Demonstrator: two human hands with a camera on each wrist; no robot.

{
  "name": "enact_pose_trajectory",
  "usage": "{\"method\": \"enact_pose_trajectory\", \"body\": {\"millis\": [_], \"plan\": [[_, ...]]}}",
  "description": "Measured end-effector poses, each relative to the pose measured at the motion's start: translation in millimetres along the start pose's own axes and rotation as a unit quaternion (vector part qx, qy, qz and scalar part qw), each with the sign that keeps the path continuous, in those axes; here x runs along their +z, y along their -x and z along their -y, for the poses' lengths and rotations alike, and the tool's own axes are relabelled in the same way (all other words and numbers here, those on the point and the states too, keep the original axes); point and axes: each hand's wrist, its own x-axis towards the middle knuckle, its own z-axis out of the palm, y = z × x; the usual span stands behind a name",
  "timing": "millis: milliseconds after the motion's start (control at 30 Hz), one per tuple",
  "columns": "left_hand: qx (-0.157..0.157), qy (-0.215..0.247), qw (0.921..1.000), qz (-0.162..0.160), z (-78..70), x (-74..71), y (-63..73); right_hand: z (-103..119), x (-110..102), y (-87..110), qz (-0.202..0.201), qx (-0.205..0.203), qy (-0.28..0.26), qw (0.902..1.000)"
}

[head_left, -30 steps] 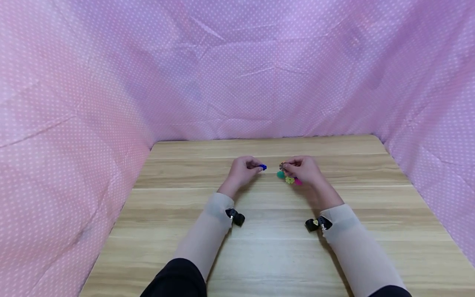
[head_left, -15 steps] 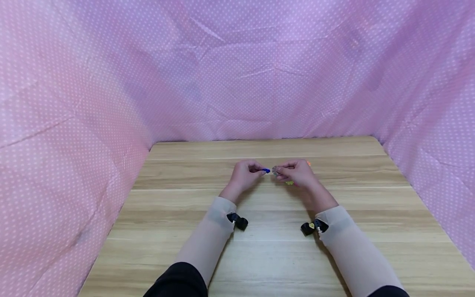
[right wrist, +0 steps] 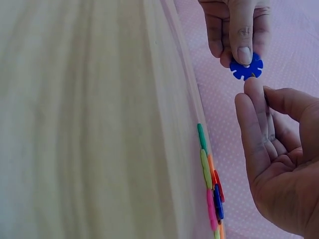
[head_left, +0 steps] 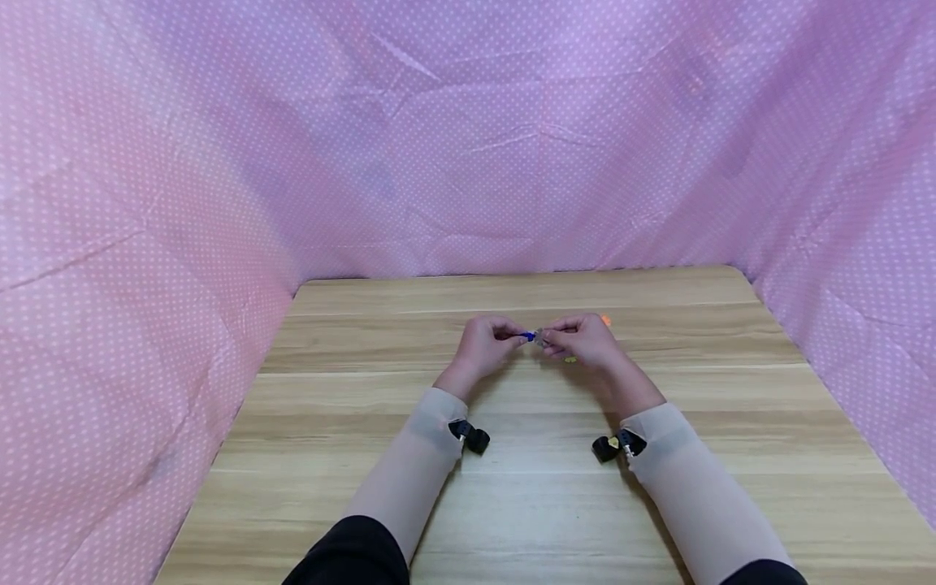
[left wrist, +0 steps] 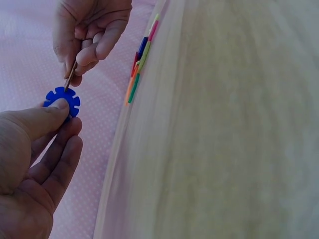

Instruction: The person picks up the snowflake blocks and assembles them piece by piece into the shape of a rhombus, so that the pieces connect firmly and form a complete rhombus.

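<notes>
**Left hand (head_left: 483, 346) and right hand (head_left: 589, 340) hold notched discs together**

The left pinches a blue disc (left wrist: 72, 101) between thumb and finger; the right pinches a brownish disc (head_left: 539, 338), its edge touching the blue rim. Both meet toward the bench's (head_left: 512, 504) far edge. Near the right lie green (right wrist: 201, 135), pink (right wrist: 211, 206) and orange (head_left: 605, 320) discs.

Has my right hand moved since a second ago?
Yes: against the table in the head view, your right hand has shifted left and slightly toward you.

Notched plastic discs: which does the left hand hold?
The blue notched disc in the left hand; another blue disc lies on the wooden table, the right hand holds a brownish disc.
</notes>
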Motion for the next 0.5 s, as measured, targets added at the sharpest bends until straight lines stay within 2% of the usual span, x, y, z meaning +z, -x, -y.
{"method": "enact_pose_trajectory", "body": {"millis": [300, 400, 500], "plan": [[0.043, -0.026, 0.9986, 0.017, -7.7, 2.3, 1.1, -0.4, 0.8, 1.7, 0.015, -0.005, -0.006, 0.9999], [0.043, -0.035, 0.9984, 0.012, -7.5, 1.6, 1.4, 0.4, 2.3, 2.0, 0.020, -0.003, -0.003, 0.9998], [0.036, -0.035, 0.9987, 0.010, -7.3, 0.2, 1.7, 2.5, -0.5, 2.7, 0.018, -0.004, 0.031, 0.9994]]}}
